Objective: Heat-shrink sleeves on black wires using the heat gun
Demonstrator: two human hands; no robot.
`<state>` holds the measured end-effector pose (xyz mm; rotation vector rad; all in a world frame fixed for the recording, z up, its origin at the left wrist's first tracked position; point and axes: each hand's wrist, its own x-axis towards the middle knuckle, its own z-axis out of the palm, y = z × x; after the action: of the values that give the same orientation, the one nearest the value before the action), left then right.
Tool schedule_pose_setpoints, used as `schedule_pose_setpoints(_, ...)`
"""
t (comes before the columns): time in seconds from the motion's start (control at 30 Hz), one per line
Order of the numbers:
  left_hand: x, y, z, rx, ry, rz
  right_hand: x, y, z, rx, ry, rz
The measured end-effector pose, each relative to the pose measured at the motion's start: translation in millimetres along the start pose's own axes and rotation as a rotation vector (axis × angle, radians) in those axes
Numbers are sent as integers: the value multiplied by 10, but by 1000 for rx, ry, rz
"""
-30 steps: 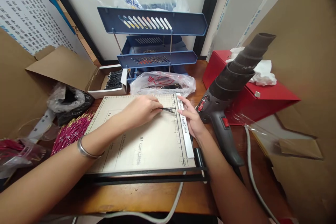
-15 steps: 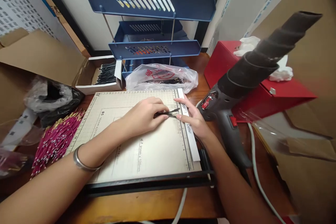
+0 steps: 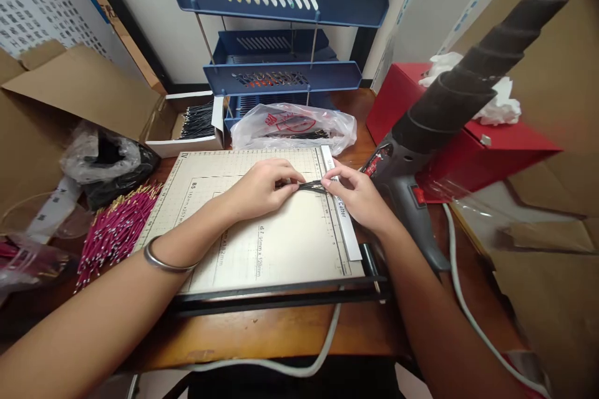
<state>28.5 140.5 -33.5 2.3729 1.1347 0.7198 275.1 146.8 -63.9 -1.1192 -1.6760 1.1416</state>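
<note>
Bundle of dark strands, located above the paper cutter's board near its white strip. The right hand, its fingers spread half a second earlier, had closed thumb and fingertips on the near end; the left hand pinched the other (its tips partly hidden by the knuckles). The strands were thus held from both sides and gathered together. Their long axis ran left to right, roughly square to the strip, free ends pointing right.
</note>
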Motion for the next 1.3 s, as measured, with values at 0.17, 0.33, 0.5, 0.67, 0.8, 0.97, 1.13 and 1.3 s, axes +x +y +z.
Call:
schedule_pose_setpoints(0.17, -8, -27, -3, -11, -21, 18, 14, -145, -62, -194, -34, 15)
schedule_pose_setpoints(0.33, -4, 7, 7, -43, -9, -20, 34, -234, -115, -269, -36, 0)
schedule_pose_setpoints(0.5, 2, 15, 27, -66, 18, -50, -8, -224, -146, -292, -82, 21)
schedule_pose_setpoints(0.67, -3, -15, 36, -86, 29, -59, 15, -151, -121, -205, -45, -7)
schedule_pose_setpoints(0.8, 7, -33, 45, -76, 35, -63, 32, -125, -100, -237, -35, -32)
schedule_pose_setpoints(0.97, 13, -41, 46, -44, 40, -37, -1, -114, -97, -209, -38, -60)
schedule_pose_setpoints(1.13, 10, -45, 40, -50, 38, -24, -47, -120, -84, -224, -49, -100)
schedule_pose_setpoints(1.3, 8, -40, 32, -49, 37, -29, -70, -113, -71, -243, -37, -102)
